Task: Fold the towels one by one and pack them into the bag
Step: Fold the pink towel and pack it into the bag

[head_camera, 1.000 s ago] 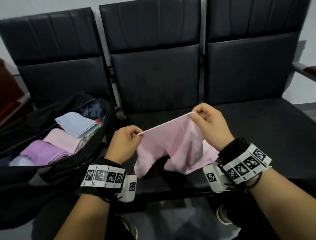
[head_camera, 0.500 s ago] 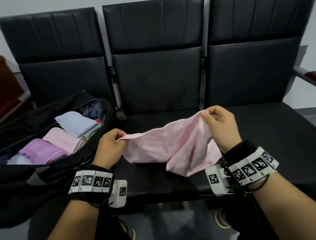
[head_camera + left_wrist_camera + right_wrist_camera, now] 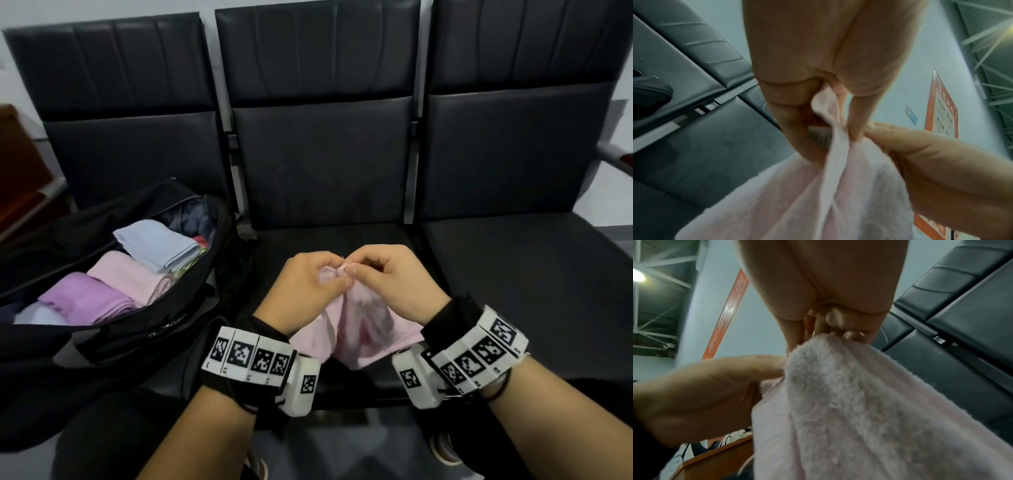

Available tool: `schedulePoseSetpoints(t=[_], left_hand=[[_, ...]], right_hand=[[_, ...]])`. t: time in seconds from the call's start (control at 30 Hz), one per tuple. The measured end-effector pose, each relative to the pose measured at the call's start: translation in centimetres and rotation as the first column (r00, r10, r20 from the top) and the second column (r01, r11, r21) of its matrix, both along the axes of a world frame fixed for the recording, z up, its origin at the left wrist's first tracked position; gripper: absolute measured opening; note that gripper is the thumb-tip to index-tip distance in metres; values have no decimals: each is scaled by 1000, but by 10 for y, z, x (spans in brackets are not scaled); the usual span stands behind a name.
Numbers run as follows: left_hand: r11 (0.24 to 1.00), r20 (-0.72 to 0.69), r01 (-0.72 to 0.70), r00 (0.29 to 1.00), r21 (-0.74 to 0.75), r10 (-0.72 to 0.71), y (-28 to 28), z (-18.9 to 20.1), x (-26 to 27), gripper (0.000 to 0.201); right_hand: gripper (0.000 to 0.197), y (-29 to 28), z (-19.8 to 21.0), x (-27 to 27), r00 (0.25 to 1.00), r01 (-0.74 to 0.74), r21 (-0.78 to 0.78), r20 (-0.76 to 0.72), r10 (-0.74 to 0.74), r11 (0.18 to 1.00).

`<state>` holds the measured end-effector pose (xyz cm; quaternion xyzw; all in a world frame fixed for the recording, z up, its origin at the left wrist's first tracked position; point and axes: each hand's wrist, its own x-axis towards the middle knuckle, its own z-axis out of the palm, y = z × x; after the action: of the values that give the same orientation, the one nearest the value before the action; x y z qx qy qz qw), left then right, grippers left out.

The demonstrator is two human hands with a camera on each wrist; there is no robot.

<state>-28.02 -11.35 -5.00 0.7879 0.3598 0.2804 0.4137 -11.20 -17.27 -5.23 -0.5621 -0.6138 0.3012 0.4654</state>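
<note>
A pale pink towel [image 3: 356, 325] hangs doubled over the middle seat. My left hand [image 3: 308, 277] and right hand [image 3: 387, 274] meet above it, each pinching a top corner, knuckles almost touching. In the left wrist view the pink towel [image 3: 818, 194] drops from the pinch of my left hand [image 3: 830, 100]. The right wrist view shows the pink towel [image 3: 849, 402] held by my right hand [image 3: 830, 331]. The black bag [image 3: 144, 329] lies open on the left seat, holding folded light blue [image 3: 157, 240], pink [image 3: 130, 274] and purple [image 3: 85, 298] towels.
A row of black padded seats [image 3: 513, 274] runs across the view, with metal frames between them. A brown armrest [image 3: 620, 157] sticks out at the far right. My shoes show on the floor below the seat edge.
My hands have come together from wide apart, bringing the two top corners of the pink towel to meet, so it now hangs folded in half.
</note>
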Motion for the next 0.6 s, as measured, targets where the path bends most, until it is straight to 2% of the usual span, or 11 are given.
schedulePoseSetpoints(t=[0.07, 0.17, 0.23, 0.33, 0.5, 0.6], left_hand=[[992, 10, -102, 995, 69, 102, 3, -3, 0, 5], [953, 114, -278, 957, 123, 265, 12, -7, -6, 15], [914, 186, -389, 912, 115, 365, 21, -8, -15, 19], [848, 265, -519, 837, 111, 478, 36, -8, -36, 23], [734, 312, -676, 712, 63, 629, 56, -9, -67, 21], [694, 322, -716, 677, 76, 662, 63, -11, -76, 12]], right_hand=[[5, -1, -1, 3, 1000, -20, 8, 18, 20, 1000], [2, 0, -11, 16, 993, -49, -46, 106, 54, 998], [6, -1, -23, 31, 970, -33, -119, 237, 61, 992], [9, -5, -38, 54, 887, 81, -158, 461, 1, 984], [5, -11, -38, 84, 908, 227, -41, 371, -196, 973], [10, -11, -39, 89, 889, 296, -17, 371, -269, 955]])
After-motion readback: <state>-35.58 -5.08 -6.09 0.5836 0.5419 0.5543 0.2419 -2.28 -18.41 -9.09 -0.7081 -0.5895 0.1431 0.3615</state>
